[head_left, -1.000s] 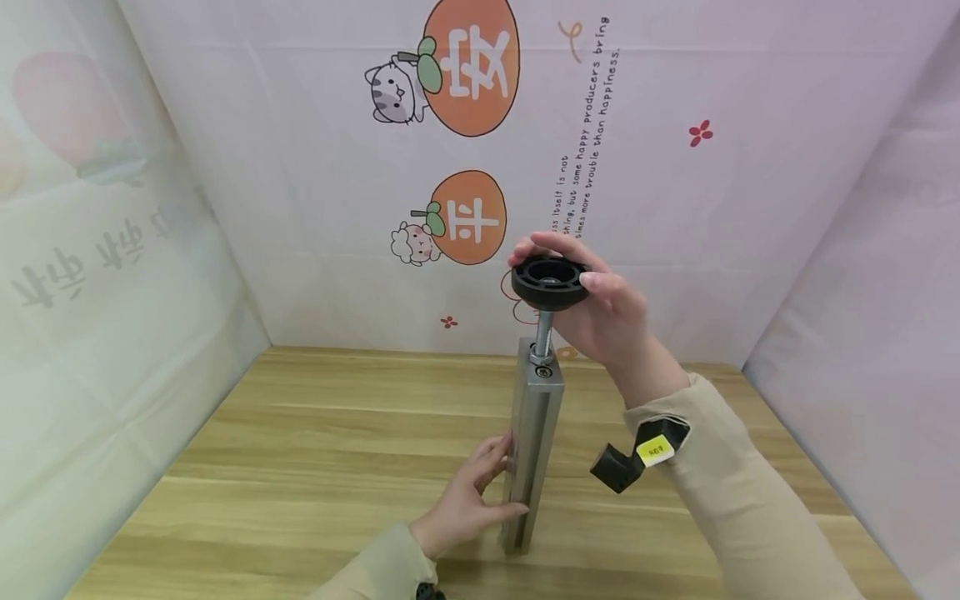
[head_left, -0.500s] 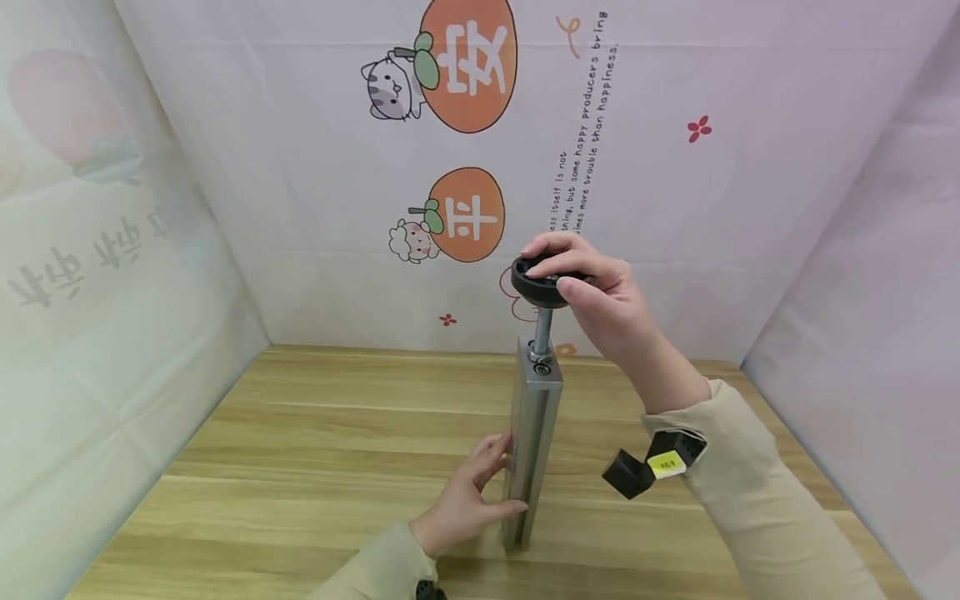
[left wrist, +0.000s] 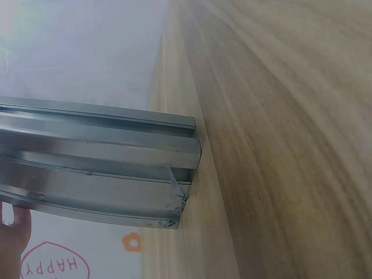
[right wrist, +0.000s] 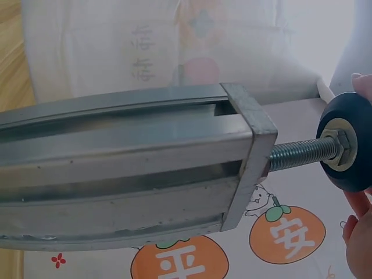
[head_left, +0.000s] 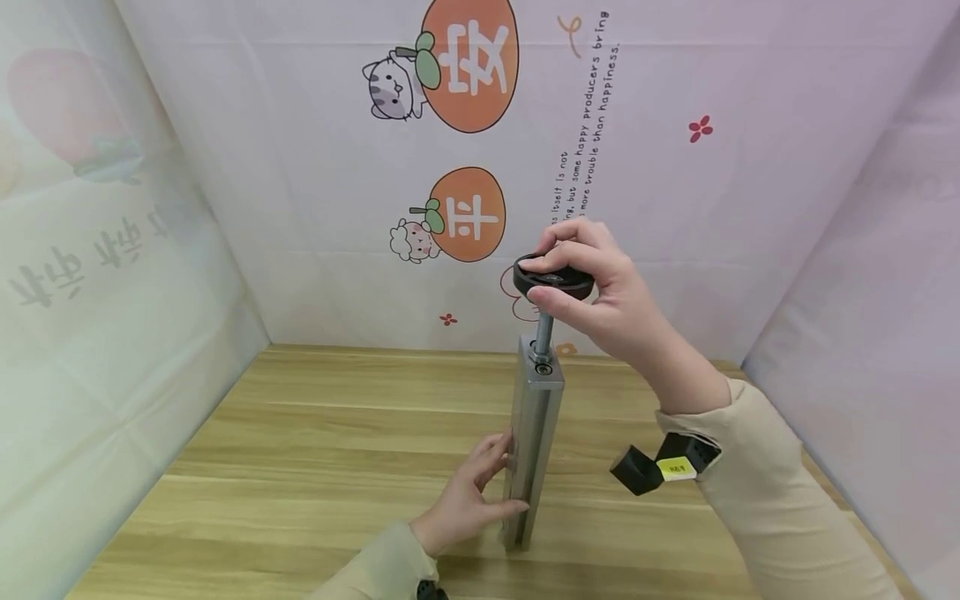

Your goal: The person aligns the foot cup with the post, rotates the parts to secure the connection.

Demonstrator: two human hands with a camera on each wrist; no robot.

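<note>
A silver aluminium profile [head_left: 537,437] stands on end on the wooden table. From the plate [right wrist: 256,131] capping its top rises a threaded stem [right wrist: 299,153], which carries a round black levelling foot [head_left: 576,285]. My right hand [head_left: 611,296] pinches this foot from above, thumb on the near rim and fingers over the top and far side. Low on the profile, my left hand [head_left: 467,507] grips it between thumb and fingers. In the left wrist view the profile's slotted lower end [left wrist: 183,200] meets the tabletop, with fingertips [left wrist: 20,226] at the left edge.
Printed white cloth walls enclose the wooden tabletop [head_left: 315,433] at the back [head_left: 360,292], left [head_left: 112,358] and right [head_left: 862,333]. A black wrist camera [head_left: 637,469] juts out from the right sleeve.
My right hand has shifted its grasp from around the foot's far and right side to over its top, the thumb sliding left along the near rim. The left hand and profile stay put.
</note>
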